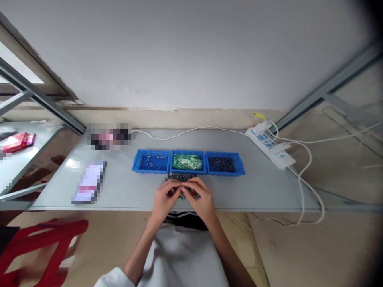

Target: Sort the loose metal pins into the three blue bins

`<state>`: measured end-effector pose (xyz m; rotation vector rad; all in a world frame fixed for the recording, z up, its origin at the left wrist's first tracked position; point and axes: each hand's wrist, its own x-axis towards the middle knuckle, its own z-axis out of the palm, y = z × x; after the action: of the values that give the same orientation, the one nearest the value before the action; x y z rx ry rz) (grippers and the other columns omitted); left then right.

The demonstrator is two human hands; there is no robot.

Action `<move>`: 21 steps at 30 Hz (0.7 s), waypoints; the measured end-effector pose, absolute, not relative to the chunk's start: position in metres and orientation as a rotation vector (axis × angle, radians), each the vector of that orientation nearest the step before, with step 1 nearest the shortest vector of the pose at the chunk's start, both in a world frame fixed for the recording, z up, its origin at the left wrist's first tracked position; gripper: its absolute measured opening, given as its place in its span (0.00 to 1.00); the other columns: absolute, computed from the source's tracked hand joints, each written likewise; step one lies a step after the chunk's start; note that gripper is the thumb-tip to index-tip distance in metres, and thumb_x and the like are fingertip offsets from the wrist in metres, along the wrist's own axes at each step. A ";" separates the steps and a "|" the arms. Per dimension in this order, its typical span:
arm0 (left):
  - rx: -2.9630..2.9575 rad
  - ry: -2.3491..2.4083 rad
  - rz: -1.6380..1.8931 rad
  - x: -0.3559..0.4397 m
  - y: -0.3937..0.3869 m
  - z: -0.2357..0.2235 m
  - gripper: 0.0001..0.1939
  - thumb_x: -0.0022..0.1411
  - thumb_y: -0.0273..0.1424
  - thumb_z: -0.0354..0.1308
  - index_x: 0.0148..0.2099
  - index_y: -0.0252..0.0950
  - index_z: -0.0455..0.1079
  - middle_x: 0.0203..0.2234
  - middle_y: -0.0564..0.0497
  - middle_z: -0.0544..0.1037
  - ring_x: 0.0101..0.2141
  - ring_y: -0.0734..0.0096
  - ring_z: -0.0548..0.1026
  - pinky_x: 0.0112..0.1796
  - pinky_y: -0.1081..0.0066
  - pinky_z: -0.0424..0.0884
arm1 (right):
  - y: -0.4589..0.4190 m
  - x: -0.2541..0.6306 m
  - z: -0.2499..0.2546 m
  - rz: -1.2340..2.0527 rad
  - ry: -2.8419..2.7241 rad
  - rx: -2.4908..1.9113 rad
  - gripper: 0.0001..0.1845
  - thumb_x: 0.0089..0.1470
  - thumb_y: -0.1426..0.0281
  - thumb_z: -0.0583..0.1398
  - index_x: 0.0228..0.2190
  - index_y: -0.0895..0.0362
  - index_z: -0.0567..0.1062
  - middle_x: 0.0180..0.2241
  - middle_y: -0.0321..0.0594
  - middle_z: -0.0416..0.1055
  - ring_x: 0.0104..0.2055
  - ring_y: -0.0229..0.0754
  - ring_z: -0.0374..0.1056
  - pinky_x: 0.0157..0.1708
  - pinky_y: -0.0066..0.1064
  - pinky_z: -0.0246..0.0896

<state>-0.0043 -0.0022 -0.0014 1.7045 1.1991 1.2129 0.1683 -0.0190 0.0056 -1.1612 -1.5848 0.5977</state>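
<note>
Both bare forearms reach forward from the body and angle inward. The left hand (167, 196) and right hand (201, 196) meet in front, fingers bent, thumb and fingertips of each pinched together and almost touching the other's. The wrists stand apart, lower than the fingertips.

No words, brand or number come through legibly here. Over on the white power strip (271, 146), there are blue markings along the top, by the sockets, and a small blue mark nearer the front end, all too small to read. The yellow tag (259, 115) beside its far end gives up no lettering either. Across to the left, the phone (89, 182) shows a pale screen with a red band, but it's pixelated, so whatever is on it can't be made out.
</note>
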 end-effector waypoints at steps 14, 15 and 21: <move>1.556 1.388 1.218 -0.002 -0.007 0.011 0.21 0.77 0.46 0.57 0.40 0.37 0.83 0.32 0.46 0.86 0.29 0.68 0.78 0.32 0.71 0.71 | 0.021 0.250 0.053 -0.157 -1.337 -1.595 0.14 0.70 0.60 0.63 0.48 0.55 0.83 0.35 0.39 0.77 0.24 0.36 0.61 0.33 0.33 0.68; 1.543 1.388 1.216 -0.003 -0.007 0.011 0.22 0.77 0.46 0.56 0.40 0.37 0.83 0.32 0.46 0.86 0.30 0.67 0.78 0.32 0.70 0.72 | 0.017 0.249 0.048 -0.150 -1.354 -1.586 0.14 0.71 0.60 0.62 0.48 0.55 0.83 0.35 0.39 0.76 0.24 0.37 0.62 0.32 0.33 0.68; 1.474 1.385 1.209 -0.003 -0.007 0.009 0.22 0.77 0.47 0.57 0.42 0.37 0.83 0.30 0.47 0.86 0.30 0.66 0.80 0.34 0.70 0.73 | -0.030 0.208 0.008 0.256 -1.805 -1.461 0.10 0.73 0.64 0.60 0.46 0.50 0.82 0.34 0.37 0.77 0.30 0.40 0.74 0.33 0.30 0.69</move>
<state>-0.0031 -0.0072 0.0091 1.4739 1.3851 1.2093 0.2078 -0.0299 0.0081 -1.4606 -1.8052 0.2563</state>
